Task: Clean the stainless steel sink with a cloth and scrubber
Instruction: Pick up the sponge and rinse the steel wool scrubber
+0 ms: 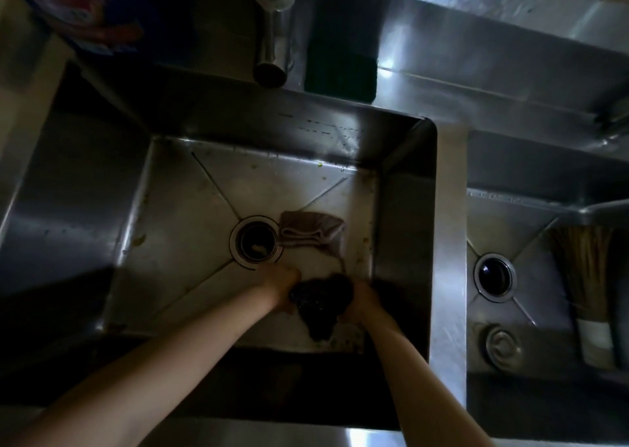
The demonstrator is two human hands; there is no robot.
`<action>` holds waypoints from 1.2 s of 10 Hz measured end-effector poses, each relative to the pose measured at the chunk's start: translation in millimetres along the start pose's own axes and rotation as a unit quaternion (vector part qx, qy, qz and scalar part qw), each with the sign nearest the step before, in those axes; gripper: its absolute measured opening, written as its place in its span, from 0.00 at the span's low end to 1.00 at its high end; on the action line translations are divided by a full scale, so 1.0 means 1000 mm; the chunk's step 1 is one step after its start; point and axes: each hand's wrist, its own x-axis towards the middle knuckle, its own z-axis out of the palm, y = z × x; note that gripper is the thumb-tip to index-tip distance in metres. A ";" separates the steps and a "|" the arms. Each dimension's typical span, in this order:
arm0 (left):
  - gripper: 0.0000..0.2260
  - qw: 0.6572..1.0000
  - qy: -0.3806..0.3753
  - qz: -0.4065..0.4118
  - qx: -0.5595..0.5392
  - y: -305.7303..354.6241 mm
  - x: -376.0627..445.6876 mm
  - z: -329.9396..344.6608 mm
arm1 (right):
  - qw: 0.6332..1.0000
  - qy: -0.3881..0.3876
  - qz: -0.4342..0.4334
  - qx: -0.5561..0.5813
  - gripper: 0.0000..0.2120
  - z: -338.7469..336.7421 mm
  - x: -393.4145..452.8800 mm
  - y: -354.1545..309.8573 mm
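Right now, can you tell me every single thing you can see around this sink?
Sink basin: one, steel, middle; food specks on its floor.
Drain: one, round, basin middle; pale scrap inside.
Cloth: one, pinkish-brown, folded beside the drain.
Scrubber: one, dark, near front wall.
Faucet: one, steel, above back rim.
Sponge: one, dark, back ledge.
Second basin: one, steel, right; own drain.
Brush: one, straw-coloured bristles, right basin.
Drain stopper: one, steel, right basin.
Left hand, right hand: both grip the scrubber.
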 end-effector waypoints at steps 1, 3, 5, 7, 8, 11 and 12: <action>0.23 0.999 0.029 -0.010 -0.032 -0.001 0.005 0.009 | 1.000 0.004 -0.007 0.010 0.27 0.008 0.010 0.006; 0.20 0.988 0.058 -0.001 -0.143 -0.010 0.009 0.028 | 0.994 0.034 -0.009 0.100 0.30 0.020 0.034 0.018; 0.18 0.951 0.088 -0.018 -0.296 -0.024 0.003 0.024 | 0.989 0.042 0.005 0.139 0.20 0.027 0.040 0.021; 0.11 0.873 0.187 -0.013 -0.451 -0.038 -0.010 0.017 | 0.981 0.073 -0.007 0.180 0.18 0.013 0.023 0.003; 0.10 0.860 0.224 -0.005 -0.458 -0.045 -0.025 -0.004 | 0.972 0.116 -0.026 0.205 0.17 -0.003 0.015 -0.013; 0.09 0.796 0.339 0.000 -0.501 -0.055 -0.058 -0.082 | 0.942 0.192 -0.135 0.241 0.25 -0.073 -0.017 -0.068; 0.10 0.773 0.369 0.016 -0.515 -0.052 -0.070 -0.110 | 0.933 0.211 -0.152 0.248 0.27 -0.099 -0.022 -0.077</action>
